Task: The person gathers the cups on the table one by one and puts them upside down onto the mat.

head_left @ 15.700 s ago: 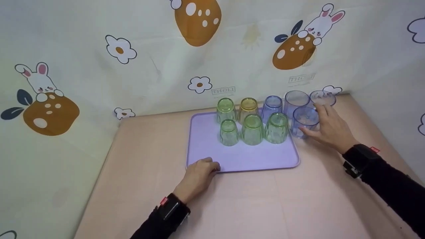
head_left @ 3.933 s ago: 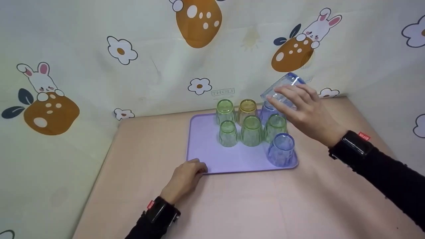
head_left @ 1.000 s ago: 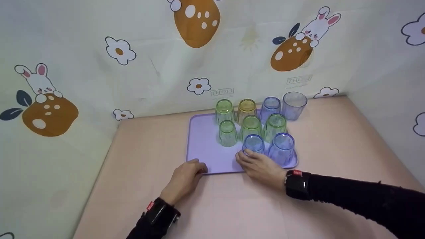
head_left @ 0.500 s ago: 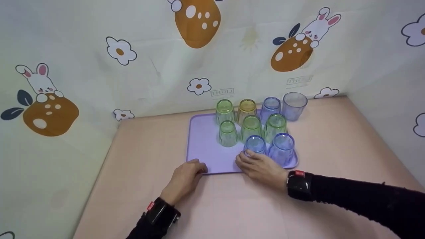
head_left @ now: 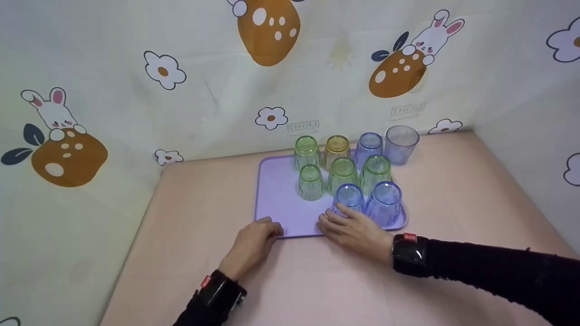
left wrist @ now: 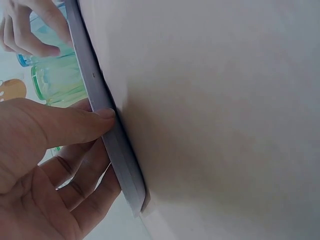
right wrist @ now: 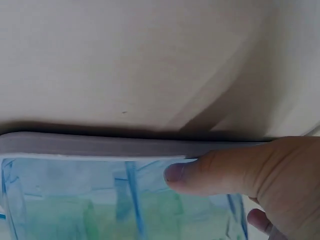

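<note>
My left hand (head_left: 251, 244) pinches the front rim of a lilac tray (head_left: 290, 217) near its left corner; in the left wrist view the thumb (left wrist: 90, 125) lies on the outer side of the rim, fingers on the other. Upside down at the tray's front stands a blue glass (head_left: 350, 195). My right hand (head_left: 358, 233) is loosely spread beside it, partly hiding its lower part; the thumb (right wrist: 210, 175) lies across the glass in the right wrist view. Another overturned blue glass (head_left: 385, 203) stands just to the right.
Behind these, several overturned glasses stand on the tray: green (head_left: 343, 176), amber (head_left: 337, 151) and blue (head_left: 369, 149). A pale bluish glass (head_left: 402, 145) stands mouth up on the table beyond the tray's right back corner. A patterned cloth (head_left: 217, 90) hangs behind the table.
A blue glass held tilted in the air by my right hand has come down onto the front of the tray. Just now the right fingers have shifted slightly left from it. My left hand stays put.
</note>
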Available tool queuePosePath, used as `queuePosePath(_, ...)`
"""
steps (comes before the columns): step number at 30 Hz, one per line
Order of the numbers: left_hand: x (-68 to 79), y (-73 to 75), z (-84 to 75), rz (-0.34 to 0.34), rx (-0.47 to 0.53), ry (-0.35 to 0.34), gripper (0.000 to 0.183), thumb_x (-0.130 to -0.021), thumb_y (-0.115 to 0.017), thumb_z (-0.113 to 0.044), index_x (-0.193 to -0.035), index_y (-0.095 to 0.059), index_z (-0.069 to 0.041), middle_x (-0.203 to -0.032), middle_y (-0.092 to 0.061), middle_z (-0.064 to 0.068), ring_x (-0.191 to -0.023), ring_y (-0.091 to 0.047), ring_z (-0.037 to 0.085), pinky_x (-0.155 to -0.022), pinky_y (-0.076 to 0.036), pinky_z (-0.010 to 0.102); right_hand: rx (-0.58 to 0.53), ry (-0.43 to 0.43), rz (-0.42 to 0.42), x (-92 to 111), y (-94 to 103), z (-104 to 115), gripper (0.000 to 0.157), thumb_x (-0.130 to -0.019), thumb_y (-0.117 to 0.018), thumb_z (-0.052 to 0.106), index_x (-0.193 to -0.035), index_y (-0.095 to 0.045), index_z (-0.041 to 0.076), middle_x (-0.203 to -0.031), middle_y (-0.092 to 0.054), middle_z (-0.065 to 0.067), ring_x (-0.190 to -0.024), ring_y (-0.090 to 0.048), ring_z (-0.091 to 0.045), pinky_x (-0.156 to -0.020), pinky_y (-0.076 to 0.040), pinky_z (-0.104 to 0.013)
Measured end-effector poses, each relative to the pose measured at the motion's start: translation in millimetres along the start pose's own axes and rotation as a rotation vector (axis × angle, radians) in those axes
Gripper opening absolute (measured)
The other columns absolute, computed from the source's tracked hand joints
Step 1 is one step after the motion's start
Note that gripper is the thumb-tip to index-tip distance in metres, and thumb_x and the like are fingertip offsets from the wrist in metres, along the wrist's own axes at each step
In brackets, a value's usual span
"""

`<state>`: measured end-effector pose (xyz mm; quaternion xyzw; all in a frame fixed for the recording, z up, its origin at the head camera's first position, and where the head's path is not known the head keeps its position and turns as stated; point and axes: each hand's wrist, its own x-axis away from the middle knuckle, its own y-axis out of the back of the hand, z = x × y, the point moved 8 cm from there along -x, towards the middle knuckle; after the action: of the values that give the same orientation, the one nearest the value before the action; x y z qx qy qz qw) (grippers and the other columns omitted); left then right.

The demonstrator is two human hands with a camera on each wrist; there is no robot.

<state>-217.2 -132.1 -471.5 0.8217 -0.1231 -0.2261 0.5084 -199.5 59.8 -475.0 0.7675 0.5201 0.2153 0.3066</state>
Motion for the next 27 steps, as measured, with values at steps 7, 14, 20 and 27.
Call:
queuePosePath(7,-0.1,0.5,-1.2,-0.001,-0.014,-0.007,0.012,-0.088,-0.076,-0.001,-0.090,-0.075,-0.013,-0.082,-0.060,-0.004,-0.075,-0.060,0.013,-0.067,-0.053,0.037,-0.188,-0.037,-0.139,0,24.8,-13,0.057,-0.091,-0.071,0.015,-0.145,-0.054,0.015,-0.142,-0.052,-0.007,-0.130,-0.047,-0.024,-0.110,-0.033,-0.045)
queuePosePath(14,-1.1,-0.6,-0.5,0.004,-0.024,-0.002,0.014,-0.087,-0.076,0.001,-0.091,-0.075,-0.012,-0.083,-0.062,-0.003,-0.077,-0.063,0.015,-0.069,-0.054,0.036,-0.448,-0.087,-0.401,2,51.6,-48,0.040,-0.088,-0.074,0.016,-0.127,-0.062,0.010,-0.122,-0.058,-0.007,-0.116,-0.052,-0.026,-0.099,-0.039,-0.048)
queuePosePath(20,-1.3,-1.5,0.8,0.013,-0.017,0.006,0.013,-0.087,-0.076,0.001,-0.091,-0.075,-0.012,-0.083,-0.061,-0.004,-0.077,-0.063,0.015,-0.069,-0.054,0.036,-0.615,-0.221,-0.552,13,53.6,-96,0.029,-0.088,-0.068,0.009,-0.117,-0.069,0.006,-0.114,-0.064,-0.008,-0.108,-0.056,-0.030,-0.093,-0.039,-0.048)
queuePosePath(27,-0.5,-0.8,0.2,0.005,-0.003,-0.002,0.014,-0.088,-0.075,0.001,-0.090,-0.074,-0.013,-0.082,-0.060,-0.005,-0.077,-0.062,0.013,-0.067,-0.053,0.038,-0.738,-0.451,-0.617,42,27.0,-161,0.028,-0.085,-0.072,0.003,-0.113,-0.070,0.006,-0.111,-0.065,-0.011,-0.104,-0.055,-0.032,-0.086,-0.036,-0.051)
